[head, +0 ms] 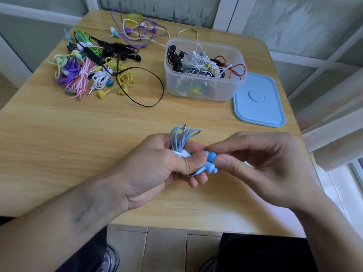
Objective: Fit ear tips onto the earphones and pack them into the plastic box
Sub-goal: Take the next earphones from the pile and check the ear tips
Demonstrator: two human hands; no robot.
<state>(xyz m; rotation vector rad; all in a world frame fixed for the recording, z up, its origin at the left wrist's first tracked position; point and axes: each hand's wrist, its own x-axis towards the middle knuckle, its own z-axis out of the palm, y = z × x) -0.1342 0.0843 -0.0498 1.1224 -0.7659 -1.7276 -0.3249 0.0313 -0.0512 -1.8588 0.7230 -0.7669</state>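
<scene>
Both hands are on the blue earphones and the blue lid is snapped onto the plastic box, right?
Not quite. The head view shows the blue lid lying flat on the table beside the open plastic box. The left hand and right hand do hold the blue earphones.

A light wood-grain table with rounded corners fills most of the view. Behind its far edge stands a white-framed glazed partition with frosted panes. On the right hangs a pale curtain with pink markings. Below the near table edge lies a tiled floor. Dark trouser legs and a shoe appear there.
</scene>
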